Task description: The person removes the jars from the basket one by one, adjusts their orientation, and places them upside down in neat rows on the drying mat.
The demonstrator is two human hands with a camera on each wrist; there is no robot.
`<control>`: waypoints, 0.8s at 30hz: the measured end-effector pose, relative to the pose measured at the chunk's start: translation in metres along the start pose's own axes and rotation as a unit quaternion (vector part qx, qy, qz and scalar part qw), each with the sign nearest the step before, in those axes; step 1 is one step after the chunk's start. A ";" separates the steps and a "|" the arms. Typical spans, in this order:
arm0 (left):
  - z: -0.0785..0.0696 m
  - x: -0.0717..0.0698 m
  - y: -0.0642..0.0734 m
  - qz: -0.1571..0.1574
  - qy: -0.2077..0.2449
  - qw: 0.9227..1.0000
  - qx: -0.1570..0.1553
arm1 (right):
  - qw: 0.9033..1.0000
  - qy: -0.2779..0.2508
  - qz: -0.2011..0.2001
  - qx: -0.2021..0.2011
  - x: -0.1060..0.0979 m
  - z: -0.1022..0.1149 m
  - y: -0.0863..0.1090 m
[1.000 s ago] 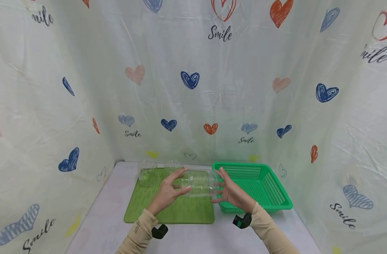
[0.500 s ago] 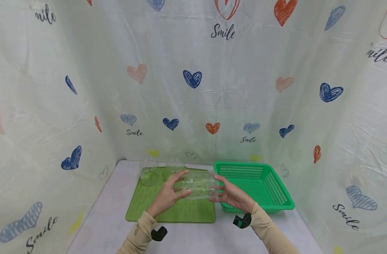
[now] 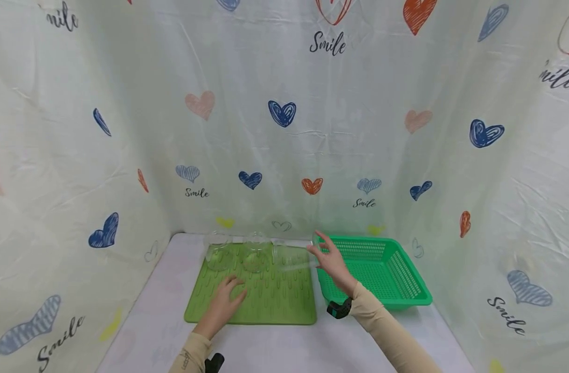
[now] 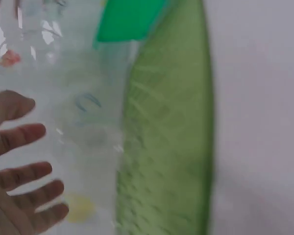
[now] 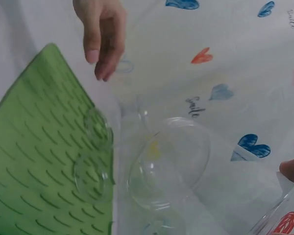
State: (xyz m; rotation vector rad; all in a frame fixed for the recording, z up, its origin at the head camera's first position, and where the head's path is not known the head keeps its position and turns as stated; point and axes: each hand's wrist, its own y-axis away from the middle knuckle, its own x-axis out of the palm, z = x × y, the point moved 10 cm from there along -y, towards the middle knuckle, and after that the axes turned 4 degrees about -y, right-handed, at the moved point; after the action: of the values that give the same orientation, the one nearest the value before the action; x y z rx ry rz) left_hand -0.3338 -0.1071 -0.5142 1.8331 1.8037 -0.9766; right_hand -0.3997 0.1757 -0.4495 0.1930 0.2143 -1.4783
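Note:
My right hand (image 3: 332, 263) grips one end of a clear jar (image 3: 291, 257), which is tilted on its side above the back right of the green mat (image 3: 266, 303). In the right wrist view only the tip of that hand's thumb (image 5: 293, 171) shows, at the right edge. Over the front left of the mat my left hand (image 3: 223, 301) is held with its fingers spread and holds nothing; its fingers also appear apart in the left wrist view. Two more clear jars, one at the left (image 3: 219, 257) and one in the middle (image 3: 256, 256), stand along the mat's back.
A green plastic basket (image 3: 417, 282) stands right beside the mat, its near left corner close to my right hand. White cloth (image 3: 256, 349) covers the table. Behind and at both sides hangs a curtain (image 3: 284, 150) printed with hearts.
Both hands held the jar between them; the left has let go and drawn back toward the front left. My right hand has carried the jar a little farther back.

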 end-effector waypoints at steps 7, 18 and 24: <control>0.063 -0.001 0.029 -0.038 -0.141 0.989 -0.034 | 0.979 0.160 -0.066 -0.104 0.010 0.020 -0.026; 0.100 0.002 0.051 -0.062 -0.183 0.980 -0.048 | 0.971 0.202 -0.078 -0.100 0.025 0.004 -0.049; 0.106 0.001 0.050 -0.072 -0.193 0.978 -0.046 | 0.963 0.242 -0.079 -0.088 0.035 -0.007 -0.065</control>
State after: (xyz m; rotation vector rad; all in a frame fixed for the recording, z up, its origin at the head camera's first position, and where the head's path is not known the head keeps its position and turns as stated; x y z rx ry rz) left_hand -0.3069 -0.1859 -0.5971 1.3589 1.7215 -1.1848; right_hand -0.4615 0.1386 -0.4649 0.3991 0.7693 -1.5419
